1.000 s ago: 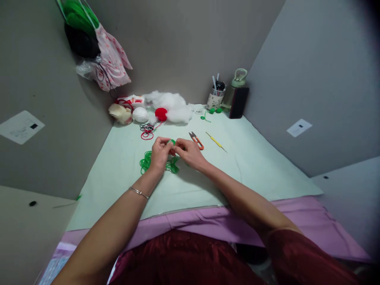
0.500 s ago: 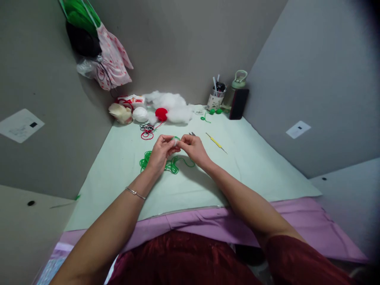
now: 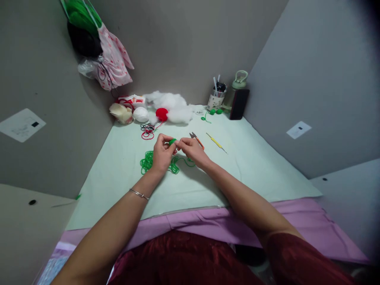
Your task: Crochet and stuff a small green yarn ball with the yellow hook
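Note:
A small green crocheted piece [image 3: 172, 141] is held up between my two hands over the middle of the table. My left hand [image 3: 162, 152] is closed around it from the left, thumb and fingers pinching it. From the right, the fingertips of my right hand [image 3: 191, 149] are pressed together at its edge; my fingers hide part of it. Loose green yarn [image 3: 146, 162] lies in a tangle beneath and beside my left hand, with a strand running under my right. Thread snips [image 3: 197, 140] with orange handles lie just beyond my right hand, left of a yellow crochet hook [image 3: 216, 141].
White stuffing [image 3: 169, 103], a red yarn ball [image 3: 162, 114] and a white ball [image 3: 140, 114] sit at the back. A pen cup [image 3: 216, 101], a green bottle [image 3: 237, 83] and a phone [image 3: 239, 104] stand back right. Small green balls [image 3: 215, 112] lie before them.
My left hand has turned and shifted slightly right. White showed on the held piece before; now green shows. My right hand has moved slightly, uncovering more of the thread snips.

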